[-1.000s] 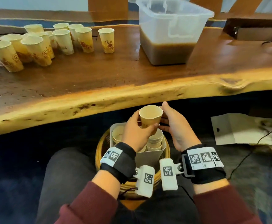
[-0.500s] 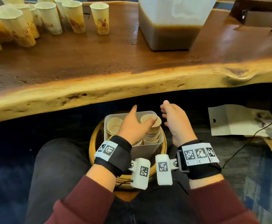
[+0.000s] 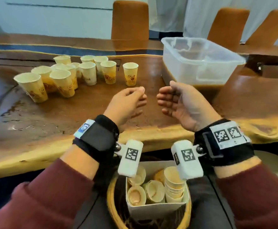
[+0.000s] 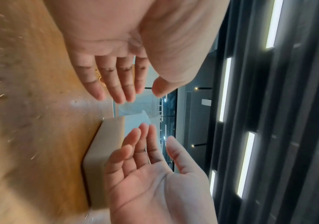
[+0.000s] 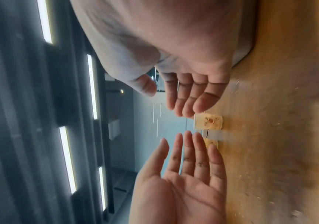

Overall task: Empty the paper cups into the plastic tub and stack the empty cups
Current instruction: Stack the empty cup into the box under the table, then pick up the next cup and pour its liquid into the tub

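- Paper cups (image 3: 64, 76) are standing upright in a loose cluster toward the far-left part of the table (image 3: 85, 109); one cup (image 3: 130, 73) is sitting apart from the rest, nearest the plastic tub (image 3: 201, 63).
- Whether they are holding liquid is not showing from here. Judging by the task, they are likely part full, so light yet top-heavy and easy to slosh.
- Walls look thin and soft: a hard squeeze is likely to buckle a cup and spill it. Best hold, I reckon, is round the mid-body with thumb opposite fingers, clear of the rim.
- The table near the cluster looks wet, so cup bottoms may be slippery.
- The plastic tub is sitting at the far-right side of the table, partly filled with brown liquid; it looks rigid and probably heavy, better left in place.
- Stacked empties (image 3: 173, 187) are sitting in a white box (image 3: 156, 209) inside a basket (image 3: 113, 200) below the near edge, on the person's lap.
- Left hand (image 3: 126, 104) is hovering over the near-middle of the table, fingers loosely curved, holding nothing.
- Right hand (image 3: 181, 103) is hovering just beside it, palm turned inward, fingers spread and relaxed, also empty.
- Both palms are facing each other, apart and not touching, with the lone cup beyond them.
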Demonstrator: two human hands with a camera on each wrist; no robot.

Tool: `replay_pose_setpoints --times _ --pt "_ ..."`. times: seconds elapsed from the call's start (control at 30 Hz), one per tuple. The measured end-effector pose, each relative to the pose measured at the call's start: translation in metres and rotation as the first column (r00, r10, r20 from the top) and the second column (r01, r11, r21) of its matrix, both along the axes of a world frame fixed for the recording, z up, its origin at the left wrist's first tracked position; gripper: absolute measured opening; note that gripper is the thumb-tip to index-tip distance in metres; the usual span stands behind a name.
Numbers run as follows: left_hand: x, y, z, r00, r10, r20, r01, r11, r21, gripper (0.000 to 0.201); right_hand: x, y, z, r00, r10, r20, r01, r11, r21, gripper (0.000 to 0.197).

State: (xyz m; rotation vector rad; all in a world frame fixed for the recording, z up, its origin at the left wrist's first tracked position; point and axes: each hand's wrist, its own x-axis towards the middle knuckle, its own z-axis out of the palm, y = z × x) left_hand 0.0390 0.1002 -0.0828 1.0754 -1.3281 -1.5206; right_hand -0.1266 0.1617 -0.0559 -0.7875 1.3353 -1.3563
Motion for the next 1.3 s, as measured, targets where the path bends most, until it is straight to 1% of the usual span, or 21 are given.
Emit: replay_pose_setpoints --times 0.1,0.2,0.23,0.33,0.37,0.43,0.5,0.53,0.6,0.67,0.73,0.83,0.93,1.0,1.07,1.13,1.23,1.3 --pt "0.004 -0.06 0.02 0.998 0.061 -0.011 -0.06 0.996 0.067 0.016 0.018 -0.07 0.018 1.0 -0.004 -0.023 0.005 1.0 0.015 0.026" --pt "0.002 -0.114 0.021 0.994 0.09 0.058 -0.096 0.991 0.097 0.026 0.029 -0.131 0.02 0.999 -0.031 -0.03 0.033 0.995 0.09 0.023" --pt "0.001 -0.128 0.019 0.991 0.1 0.09 -0.108 0.991 0.084 0.033 0.031 -0.147 0.018 0.999 -0.033 -0.02 0.035 0.992 0.125 0.026" --pt "-0.004 -0.168 0.012 0.974 0.111 0.199 -0.12 0.992 0.033 0.069 0.03 -0.191 0.008 0.999 -0.042 -0.007 0.042 0.979 0.201 0.042" --pt "-0.006 -0.182 0.011 0.966 0.106 0.235 -0.113 0.993 0.018 0.077 0.029 -0.206 0.006 0.999 -0.052 -0.012 0.053 0.976 0.209 0.045" --pt "-0.013 -0.205 0.007 0.946 0.077 0.316 -0.08 0.997 -0.002 0.085 0.025 -0.231 -0.001 0.997 -0.08 -0.021 0.083 0.975 0.206 0.053" --pt "-0.02 -0.222 0.002 0.899 0.056 0.434 -0.027 0.997 -0.071 0.086 0.023 -0.249 -0.006 0.996 -0.087 -0.016 0.088 0.977 0.196 0.059" --pt "-0.024 -0.229 -0.002 0.876 0.06 0.479 -0.006 0.993 -0.115 0.082 0.022 -0.256 -0.009 0.997 -0.083 -0.008 0.083 0.977 0.198 0.06" --pt "-0.033 -0.237 -0.009 0.856 0.073 0.511 0.025 0.983 -0.181 0.068 0.02 -0.268 -0.016 0.998 -0.063 0.022 0.057 0.979 0.197 0.056" --pt "-0.037 -0.241 -0.016 0.855 0.093 0.51 0.012 0.98 -0.199 0.063 0.02 -0.272 -0.021 0.998 -0.036 0.047 0.026 0.979 0.201 0.048" --pt "-0.04 -0.243 -0.019 0.837 0.123 0.534 -0.013 0.979 -0.205 0.062 0.019 -0.274 -0.023 0.998 -0.029 0.055 0.017 0.979 0.204 0.05" --pt "-0.037 -0.245 -0.019 0.798 0.153 0.582 -0.014 0.972 -0.236 0.057 0.02 -0.268 -0.02 0.998 -0.02 0.065 0.006 0.979 0.203 0.052" --pt "-0.034 -0.235 -0.013 0.8 0.177 0.573 -0.003 0.957 -0.291 0.07 0.019 -0.255 -0.01 1.0 0.002 0.03 -0.008 0.984 0.177 0.049" --pt "-0.031 -0.23 -0.01 0.817 0.19 0.545 0.008 0.941 -0.339 0.086 0.019 -0.247 -0.001 1.0 0.016 -0.009 -0.014 0.99 0.143 0.049" --pt "-0.031 -0.221 -0.002 0.837 0.194 0.512 0.021 0.923 -0.383 0.093 0.02 -0.232 0.016 0.999 0.03 -0.045 -0.025 0.995 0.101 0.047" --pt "-0.032 -0.208 0.015 0.869 0.193 0.456 0.017 0.909 -0.417 0.087 0.019 -0.217 0.034 0.997 0.024 -0.069 -0.02 0.998 0.063 0.043" --pt "-0.038 -0.189 0.043 0.916 0.161 0.368 0.032 0.884 -0.466 0.066 0.008 -0.192 0.058 0.995 0.027 -0.099 -0.028 1.0 -0.007 0.046" --pt "-0.046 -0.176 0.061 0.926 0.151 0.345 0.053 0.855 -0.516 0.062 -0.008 -0.172 0.074 0.988 0.044 -0.146 -0.054 0.996 -0.066 0.048"
